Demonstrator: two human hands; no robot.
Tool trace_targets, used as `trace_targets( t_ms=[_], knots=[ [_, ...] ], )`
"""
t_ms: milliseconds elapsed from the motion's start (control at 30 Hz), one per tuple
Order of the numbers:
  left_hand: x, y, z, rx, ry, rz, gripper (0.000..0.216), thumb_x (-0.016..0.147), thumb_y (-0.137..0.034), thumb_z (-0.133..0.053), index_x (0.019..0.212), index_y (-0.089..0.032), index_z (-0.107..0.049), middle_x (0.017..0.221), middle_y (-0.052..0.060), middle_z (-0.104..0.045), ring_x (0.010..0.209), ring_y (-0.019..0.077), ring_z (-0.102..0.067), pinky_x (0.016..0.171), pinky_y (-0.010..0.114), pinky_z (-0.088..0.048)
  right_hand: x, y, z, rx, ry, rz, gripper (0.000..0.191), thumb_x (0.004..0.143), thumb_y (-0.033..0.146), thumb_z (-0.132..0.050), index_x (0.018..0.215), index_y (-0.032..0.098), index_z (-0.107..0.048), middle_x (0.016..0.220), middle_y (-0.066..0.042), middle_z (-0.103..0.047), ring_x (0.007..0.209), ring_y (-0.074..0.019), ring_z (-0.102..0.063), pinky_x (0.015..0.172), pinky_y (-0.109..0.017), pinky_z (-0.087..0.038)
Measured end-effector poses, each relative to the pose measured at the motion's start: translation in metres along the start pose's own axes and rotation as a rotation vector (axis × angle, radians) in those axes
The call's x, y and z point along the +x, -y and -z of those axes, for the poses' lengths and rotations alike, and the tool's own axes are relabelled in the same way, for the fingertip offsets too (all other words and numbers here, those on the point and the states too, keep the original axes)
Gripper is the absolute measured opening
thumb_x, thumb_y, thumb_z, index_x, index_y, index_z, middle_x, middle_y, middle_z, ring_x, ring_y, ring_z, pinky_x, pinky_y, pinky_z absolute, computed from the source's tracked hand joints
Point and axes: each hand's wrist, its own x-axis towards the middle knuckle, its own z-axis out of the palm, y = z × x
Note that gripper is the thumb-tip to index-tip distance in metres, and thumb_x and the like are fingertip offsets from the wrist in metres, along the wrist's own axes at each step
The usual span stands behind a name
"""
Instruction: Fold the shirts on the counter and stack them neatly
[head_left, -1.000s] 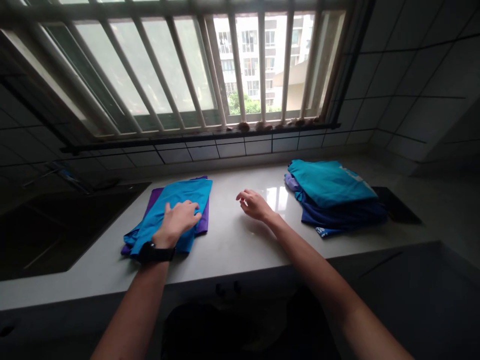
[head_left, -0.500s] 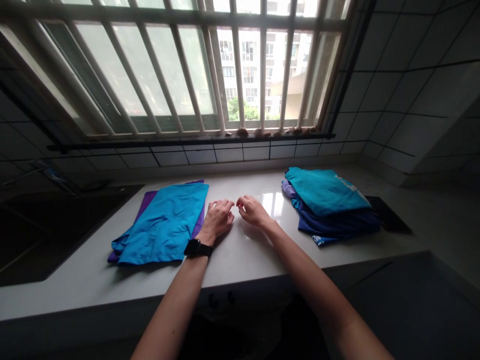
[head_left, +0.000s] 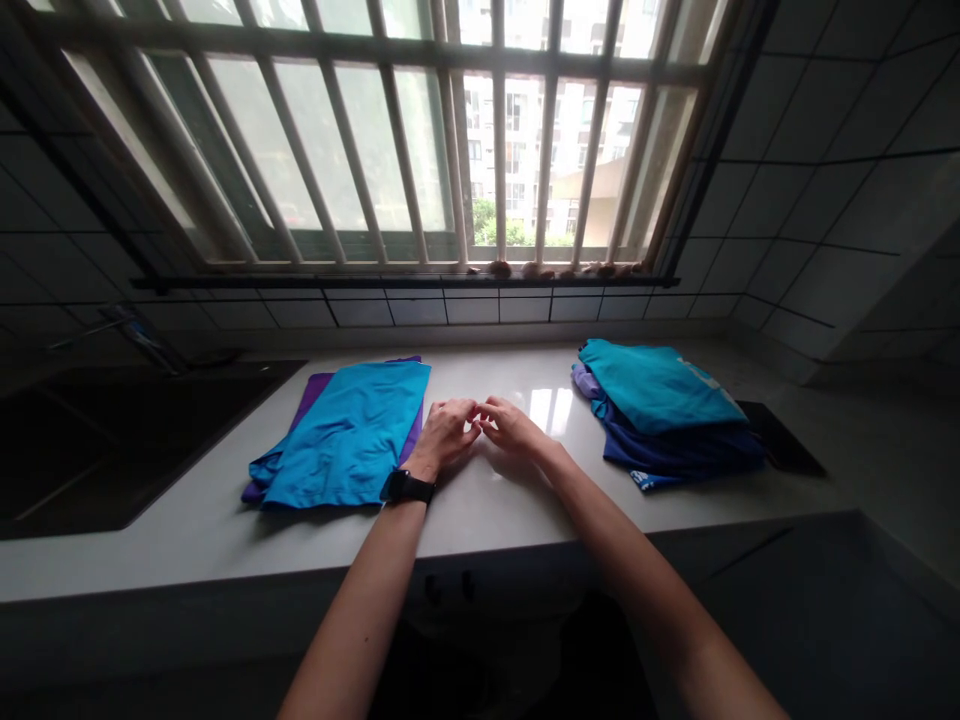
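My left hand (head_left: 448,432), with a black watch on the wrist, rests over the counter beside the left stack. Opposite it, my right hand (head_left: 511,424) meets it fingertip to fingertip. Both have loosely bent fingers, thumbs apart from the fingers, and nothing visible in them. A blue folded garment (head_left: 345,430) lies flat on a purple one (head_left: 311,395), close to my left wrist. On the right, a teal folded garment (head_left: 652,385) tops a pile with a dark blue garment (head_left: 675,450) and a bit of lilac cloth (head_left: 585,380).
The pale countertop (head_left: 495,510) carries both stacks. At left is a dark sink (head_left: 90,450) with a faucet (head_left: 146,340). A flat dark panel (head_left: 784,440) sits by the right pile. Behind stands a barred window (head_left: 375,150) with small roundish objects (head_left: 499,269) along its sill.
My hands have come together, closing the small gap between their fingertips. The view has shifted slightly, so the stacks appear further right. Both stacks lie as before.
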Motion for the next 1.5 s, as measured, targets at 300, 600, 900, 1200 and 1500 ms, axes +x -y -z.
trace_targets(
  t_ms=[300,600,900,1200,1500],
  knots=[
    [0.001,0.0,0.003,0.029,0.013,0.011,0.009,0.09,-0.02,-0.055,0.091,-0.022,-0.064,0.104,0.01,-0.074,0.104,0.0275,-0.067,0.096,0.04,-0.044,-0.001,0.008,0.001,-0.07,0.038,0.008,0.027,0.095,0.01,-0.057,0.116,0.02,-0.069,0.102,-0.006,-0.065,0.093,-0.0187,-0.061,0.086,-0.029,-0.049],
    [0.002,0.0,0.001,-0.03,-0.007,0.052,0.024,0.086,-0.013,-0.056,0.105,-0.023,-0.068,0.101,0.007,-0.077,0.099,0.0255,-0.07,0.097,0.04,-0.043,0.002,0.004,0.06,-0.301,-0.124,-0.626,0.034,0.099,0.022,-0.05,0.128,0.015,-0.067,0.131,-0.017,-0.064,0.117,-0.0275,-0.063,0.097,-0.034,-0.048],
    [0.002,0.001,-0.001,-0.027,-0.017,0.04,0.024,0.087,-0.014,-0.054,0.106,-0.023,-0.067,0.098,0.006,-0.076,0.092,0.0246,-0.07,0.096,0.039,-0.045,-0.036,-0.065,0.165,-0.632,-0.128,-1.12,0.075,0.087,0.046,-0.076,0.149,0.012,-0.05,0.151,-0.027,-0.048,0.14,-0.0391,-0.047,0.107,-0.047,-0.043],
    [-0.001,0.002,-0.001,-0.03,-0.028,0.037,0.025,0.089,-0.015,-0.053,0.108,-0.024,-0.066,0.097,0.006,-0.076,0.091,0.0236,-0.07,0.097,0.04,-0.046,-0.047,-0.076,0.175,-0.676,-0.123,-0.971,0.036,0.099,0.016,-0.044,0.121,0.009,-0.072,0.128,-0.026,-0.067,0.123,-0.0368,-0.064,0.1,-0.046,-0.049],
    [0.002,0.004,-0.004,-0.064,-0.035,0.039,0.02,0.09,-0.016,-0.058,0.107,-0.023,-0.067,0.095,0.005,-0.078,0.091,0.0245,-0.073,0.096,0.041,-0.048,0.016,-0.042,0.217,0.003,-0.675,-0.537,0.01,0.094,0.028,-0.06,0.095,0.02,-0.066,0.091,-0.007,-0.073,0.087,-0.0228,-0.067,0.088,-0.037,-0.053]
  ],
)
